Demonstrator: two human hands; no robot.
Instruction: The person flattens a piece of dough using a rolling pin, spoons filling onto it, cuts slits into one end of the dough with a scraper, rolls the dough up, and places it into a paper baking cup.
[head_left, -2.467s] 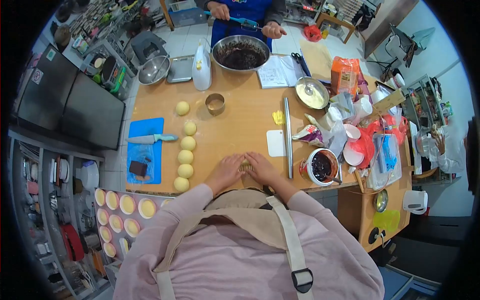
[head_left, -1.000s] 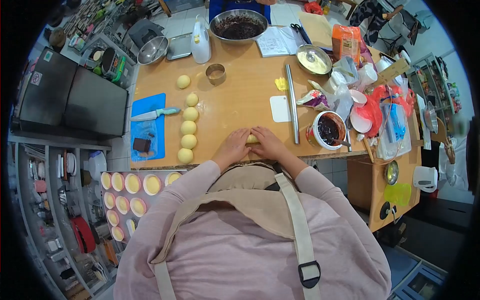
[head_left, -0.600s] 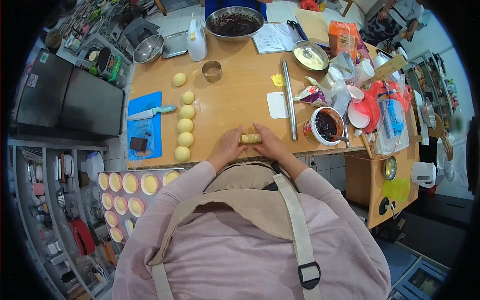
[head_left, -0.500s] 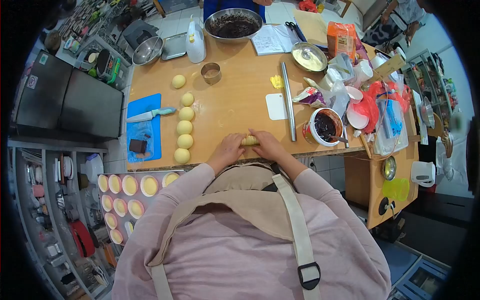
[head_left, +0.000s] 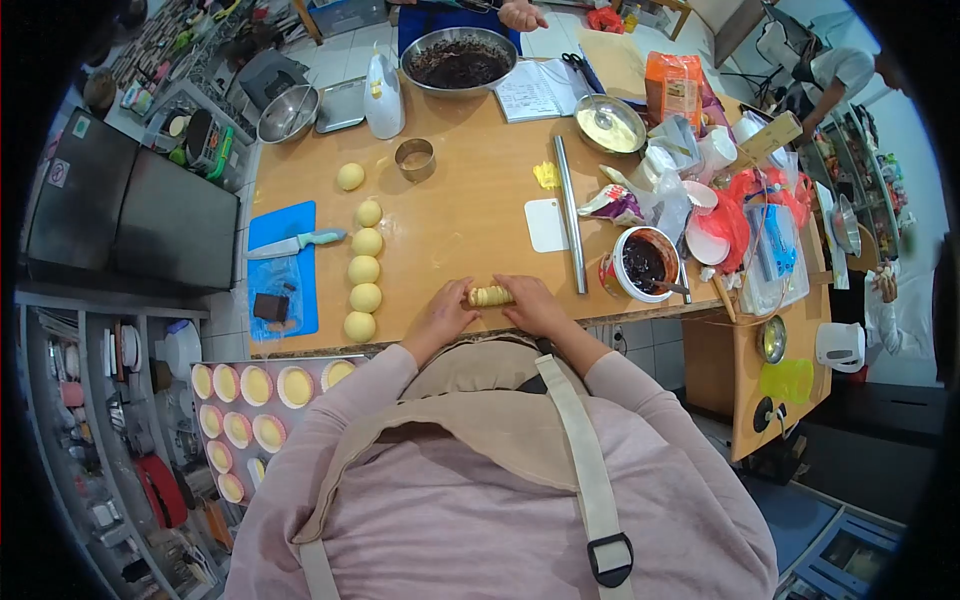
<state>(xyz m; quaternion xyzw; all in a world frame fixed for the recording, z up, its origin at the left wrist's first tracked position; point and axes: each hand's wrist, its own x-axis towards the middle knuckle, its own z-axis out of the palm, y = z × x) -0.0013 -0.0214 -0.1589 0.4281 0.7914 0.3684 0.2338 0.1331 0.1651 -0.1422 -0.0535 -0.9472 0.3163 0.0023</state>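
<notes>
A short, ridged roll of pale yellow dough (head_left: pixel 490 296) lies at the table's near edge. My left hand (head_left: pixel 446 310) has its fingers closed at the left end of the roll. At the opposite end, my right hand (head_left: pixel 533 304) grips it with curled fingers. Left of my hands runs a column of several smooth dough balls (head_left: pixel 364 270), one of them set a little apart at the top. A white scraper card (head_left: pixel 546 225) and a metal rod (head_left: pixel 571 215) lie to the right.
A blue cutting board (head_left: pixel 297 292) holds a knife (head_left: pixel 296 243) and a dark block (head_left: pixel 270 306). Right stands a tub of dark filling (head_left: pixel 645 262). Lined cups fill a tray (head_left: pixel 318 358) at lower left. Across the table, a person stands behind a dark-filled bowl (head_left: pixel 460 62).
My hands have drawn apart toward the ends of the dough roll, so more of its ridged middle shows. The whole view has shifted slightly. The person opposite has a hand more in sight.
</notes>
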